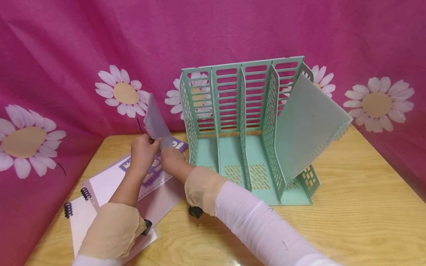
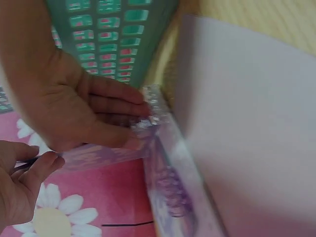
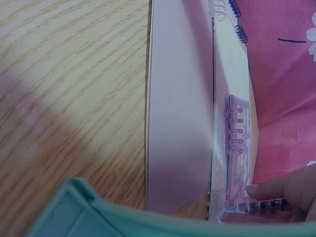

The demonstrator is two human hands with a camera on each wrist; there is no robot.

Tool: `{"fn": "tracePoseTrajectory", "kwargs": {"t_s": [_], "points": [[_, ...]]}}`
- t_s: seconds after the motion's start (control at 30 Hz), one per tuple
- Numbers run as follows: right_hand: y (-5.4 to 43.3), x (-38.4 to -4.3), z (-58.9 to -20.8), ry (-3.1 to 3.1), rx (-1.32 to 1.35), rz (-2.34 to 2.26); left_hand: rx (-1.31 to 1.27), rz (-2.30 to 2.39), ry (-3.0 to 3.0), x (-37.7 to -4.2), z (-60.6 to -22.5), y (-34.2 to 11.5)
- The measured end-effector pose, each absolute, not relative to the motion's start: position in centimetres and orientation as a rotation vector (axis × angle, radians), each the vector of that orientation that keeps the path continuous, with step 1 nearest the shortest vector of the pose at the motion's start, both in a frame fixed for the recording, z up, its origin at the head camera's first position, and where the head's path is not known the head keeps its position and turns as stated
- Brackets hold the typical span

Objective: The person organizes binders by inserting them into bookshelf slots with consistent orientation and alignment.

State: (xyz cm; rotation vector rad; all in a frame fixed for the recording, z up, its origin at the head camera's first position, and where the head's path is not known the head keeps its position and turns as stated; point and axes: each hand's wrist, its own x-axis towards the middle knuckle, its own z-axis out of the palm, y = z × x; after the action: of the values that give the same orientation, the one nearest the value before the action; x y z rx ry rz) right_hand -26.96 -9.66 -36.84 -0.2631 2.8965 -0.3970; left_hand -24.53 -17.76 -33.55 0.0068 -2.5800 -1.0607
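Note:
A small purple spiral notebook [image 1: 158, 120] stands tilted upright between both hands, above a pile of notebooks. The left hand [image 1: 144, 149] pinches its edge by thumb and finger; something dark and thin shows there in the left wrist view. My right hand [image 1: 173, 160] holds it lower down, thumb on one side and fingers at the clear coil [image 2: 150, 111]. Under the hands lies a larger white and purple notebook [image 1: 106, 181] with purple lettering. Part of the right hand [image 3: 291, 192] shows at the corner of the right wrist view.
A mint-green file organizer [image 1: 243, 107] with slotted dividers stands to the right of the hands. In its rightmost compartment a grey spiral notebook [image 1: 309, 125] leans outward. White notebooks with black coils [image 1: 68, 209] lie at the table's left. A pink flowered curtain [image 1: 213, 33] hangs behind.

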Motion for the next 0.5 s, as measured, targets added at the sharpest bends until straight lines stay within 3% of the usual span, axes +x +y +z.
{"fn": "tracePoseTrajectory", "kwargs": {"t_s": [0.5], "points": [[-9.31,-26.52,-36.62,2.898,-0.276,-0.388,0.012,-0.995,-2.625,-25.21,-34.44,-17.67]]}}
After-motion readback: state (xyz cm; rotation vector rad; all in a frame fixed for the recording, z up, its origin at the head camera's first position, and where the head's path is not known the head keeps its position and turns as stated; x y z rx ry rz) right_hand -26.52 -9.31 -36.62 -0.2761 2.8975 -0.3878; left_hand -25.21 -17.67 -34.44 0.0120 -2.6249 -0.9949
